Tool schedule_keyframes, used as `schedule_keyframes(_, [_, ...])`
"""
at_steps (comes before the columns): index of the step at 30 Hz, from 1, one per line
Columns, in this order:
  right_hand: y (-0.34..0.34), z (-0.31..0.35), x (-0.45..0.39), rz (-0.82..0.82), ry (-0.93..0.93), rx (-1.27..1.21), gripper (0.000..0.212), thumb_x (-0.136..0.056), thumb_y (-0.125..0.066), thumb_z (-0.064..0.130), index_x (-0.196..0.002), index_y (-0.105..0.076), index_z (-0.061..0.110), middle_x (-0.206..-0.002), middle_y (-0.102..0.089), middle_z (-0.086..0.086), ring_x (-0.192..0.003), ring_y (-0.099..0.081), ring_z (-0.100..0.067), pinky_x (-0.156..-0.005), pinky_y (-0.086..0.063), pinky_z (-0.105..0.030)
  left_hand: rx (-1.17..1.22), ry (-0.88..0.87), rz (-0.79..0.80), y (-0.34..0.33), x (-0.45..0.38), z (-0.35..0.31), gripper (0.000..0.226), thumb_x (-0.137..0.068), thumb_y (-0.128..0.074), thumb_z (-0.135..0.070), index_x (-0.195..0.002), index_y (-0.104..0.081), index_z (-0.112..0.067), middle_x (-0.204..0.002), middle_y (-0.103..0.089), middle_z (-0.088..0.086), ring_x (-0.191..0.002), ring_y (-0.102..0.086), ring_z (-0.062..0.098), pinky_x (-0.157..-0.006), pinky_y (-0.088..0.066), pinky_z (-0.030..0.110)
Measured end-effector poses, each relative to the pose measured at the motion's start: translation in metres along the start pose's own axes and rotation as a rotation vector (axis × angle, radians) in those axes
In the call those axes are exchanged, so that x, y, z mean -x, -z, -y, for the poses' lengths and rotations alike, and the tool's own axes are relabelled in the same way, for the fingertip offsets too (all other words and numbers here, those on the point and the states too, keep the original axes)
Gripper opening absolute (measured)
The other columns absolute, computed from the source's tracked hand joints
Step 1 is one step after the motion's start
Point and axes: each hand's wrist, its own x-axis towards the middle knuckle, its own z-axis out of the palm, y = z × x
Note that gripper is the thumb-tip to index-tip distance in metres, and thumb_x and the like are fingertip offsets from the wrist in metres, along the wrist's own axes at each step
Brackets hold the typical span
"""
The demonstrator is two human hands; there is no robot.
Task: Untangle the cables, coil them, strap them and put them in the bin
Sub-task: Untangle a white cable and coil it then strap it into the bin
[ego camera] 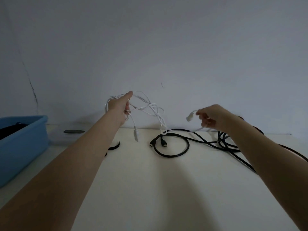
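Note:
My left hand (119,107) is raised above the table and grips a loose bundle of the white cable (154,110); one white plug end hangs below it. My right hand (212,116) holds the same cable further along, pinching it just behind its other white plug. The cable sags in tangled loops between both hands and touches the table near the black cable (175,144). That black cable lies in a loop with two connectors at its left, and more strands run off to the right under my right forearm.
A blue bin (21,139) with something dark inside stands at the left edge of the cream table (150,189). A black strap (115,146) lies curled near my left forearm. A grey wall rises right behind the table.

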Motion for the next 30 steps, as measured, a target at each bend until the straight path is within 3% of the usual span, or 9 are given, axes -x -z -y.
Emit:
schedule_keyframes(2, [-0.007,-0.009,0.003,0.06,-0.07,0.268,0.015,-0.089,-0.054,-0.003,-0.075,-0.057,-0.003,-0.064,-0.054,-0.011,-0.044,-0.049,-0.016,-0.043,-0.054,-0.026,0.004,-0.031,0.039,-0.007,0.003,-0.003,0.026,-0.083,-0.071,-0.021,-0.068,-0.053,-0.011,-0.03,-0.04,-0.01,-0.024,-0.03,0.001,-0.033,-0.026,0.01])
schedule_keyframes(6, [-0.02,-0.012,0.008,0.158,-0.003,0.642,0.013,-0.09,-0.057,0.011,-0.096,-0.059,-0.001,-0.093,-0.06,-0.015,-0.068,-0.055,-0.02,-0.065,-0.053,-0.03,-0.002,-0.066,0.119,-0.021,0.009,-0.011,0.024,-0.083,-0.072,-0.023,-0.07,-0.053,-0.014,-0.031,-0.037,-0.011,-0.025,-0.028,0.002,-0.034,-0.027,0.01])
schedule_keyframes(9, [-0.034,-0.002,0.017,0.293,0.202,0.424,0.027,-0.09,-0.059,0.013,-0.114,-0.061,0.0,-0.107,-0.061,-0.013,-0.093,-0.056,-0.02,-0.084,-0.049,-0.034,-0.004,-0.08,0.167,-0.03,0.012,-0.016,0.024,-0.083,-0.071,-0.023,-0.07,-0.053,-0.014,-0.032,-0.035,-0.011,-0.025,-0.027,0.003,-0.034,-0.027,0.011])
schedule_keyframes(12, [-0.047,0.007,0.029,0.462,0.345,0.269,0.022,-0.092,-0.057,0.014,-0.108,-0.064,0.002,-0.105,-0.065,-0.011,-0.097,-0.059,-0.02,-0.09,-0.048,-0.033,-0.019,-0.077,0.196,-0.035,0.017,-0.023,0.024,-0.083,-0.071,-0.026,-0.071,-0.053,-0.015,-0.033,-0.035,-0.011,-0.026,-0.028,0.003,-0.038,-0.028,0.015])
schedule_keyframes(18, [-0.075,-0.003,0.034,0.715,0.195,0.161,0.042,-0.086,-0.066,0.019,-0.123,-0.049,0.009,-0.113,-0.067,-0.008,-0.095,-0.069,-0.026,-0.099,-0.046,-0.041,0.148,-0.057,0.122,-0.044,0.031,-0.031,0.032,-0.082,-0.072,-0.024,-0.063,-0.049,-0.014,-0.031,-0.038,-0.01,-0.025,-0.029,0.002,-0.035,-0.027,0.013])
schedule_keyframes(21, [-0.082,-0.008,0.033,0.605,0.171,0.082,0.021,-0.088,-0.063,0.013,-0.103,-0.059,-0.001,-0.085,-0.069,-0.01,-0.058,-0.064,-0.012,-0.069,-0.052,-0.026,0.152,-0.06,0.121,-0.048,0.034,-0.033,0.032,-0.083,-0.071,-0.024,-0.061,-0.051,-0.013,-0.031,-0.039,-0.009,-0.025,-0.03,0.002,-0.035,-0.027,0.011])
schedule_keyframes(23, [-0.073,-0.006,0.028,0.447,0.179,-0.01,0.019,-0.088,-0.061,0.009,-0.098,-0.061,-0.008,-0.074,-0.066,-0.011,-0.04,-0.048,-0.006,-0.05,-0.042,-0.018,0.071,-0.105,0.081,-0.043,0.031,-0.039,0.03,-0.085,-0.07,-0.023,-0.063,-0.052,-0.012,-0.029,-0.038,-0.01,-0.024,-0.03,0.001,-0.035,-0.026,0.008])
schedule_keyframes(27, [-0.036,-0.006,0.01,-0.042,0.256,0.043,0.016,-0.084,-0.066,0.006,-0.091,-0.067,-0.008,-0.073,-0.067,-0.011,-0.036,-0.038,-0.006,-0.035,-0.032,-0.012,-0.114,-0.156,-0.026,-0.021,0.014,-0.043,0.034,-0.083,-0.072,-0.025,-0.063,-0.048,-0.012,-0.025,-0.037,-0.01,-0.022,-0.031,0.001,-0.035,-0.027,0.012])
schedule_keyframes(30, [-0.017,-0.006,0.0,-0.259,0.259,0.026,0.011,-0.09,-0.059,0.007,-0.093,-0.066,0.0,-0.083,-0.068,-0.011,-0.027,-0.039,0.0,-0.035,-0.036,-0.01,-0.218,-0.158,0.054,-0.01,0.008,-0.04,0.03,-0.082,-0.073,-0.027,-0.069,-0.051,-0.012,-0.031,-0.039,-0.007,-0.024,-0.031,0.002,-0.036,-0.026,0.012])
